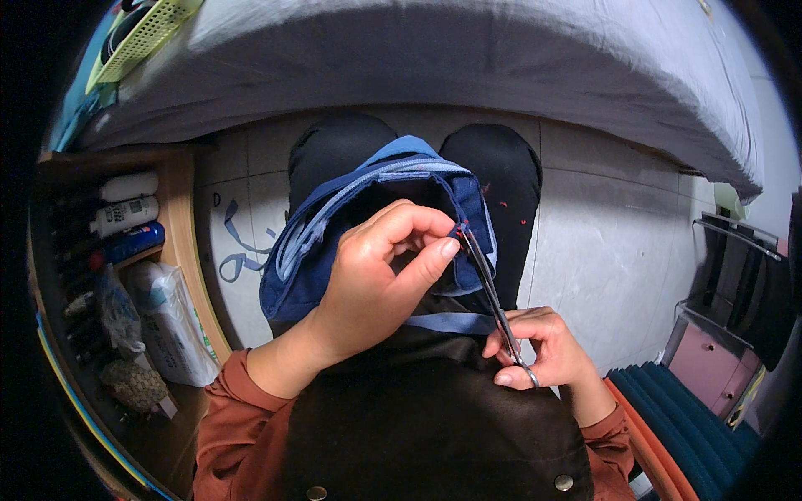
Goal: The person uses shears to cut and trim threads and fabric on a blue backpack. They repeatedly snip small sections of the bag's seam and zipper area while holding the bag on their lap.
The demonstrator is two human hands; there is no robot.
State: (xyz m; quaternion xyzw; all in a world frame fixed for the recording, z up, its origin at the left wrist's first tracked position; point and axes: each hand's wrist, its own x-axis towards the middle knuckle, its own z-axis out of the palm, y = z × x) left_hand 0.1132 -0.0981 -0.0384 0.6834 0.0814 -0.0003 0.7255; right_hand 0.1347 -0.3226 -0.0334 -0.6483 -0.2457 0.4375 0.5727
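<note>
A blue fabric bag [313, 271] with a pale blue zipper lies across my lap, its dark inside showing. My left hand [380, 259] pinches the bag's edge at its right side, thumb against fingers, where a bit of red shows. In my right hand [539, 342] is a pair of long metal scissors [487, 280], with fingers in the handle loops. The blades point up and away, and their tips reach the pinched spot beside my left fingertips. Whether the blades are parted there is hard to make out. A light blue strap [451, 323] runs below the bag.
Loose blue strap pieces [238, 242] lie on the tiled floor at left. Small red scraps [504, 204] dot my right trouser leg. A wooden shelf [180, 209] with bottles stands left, a grey-covered bed [434, 75] ahead, and a pink drawer unit [706, 359] right.
</note>
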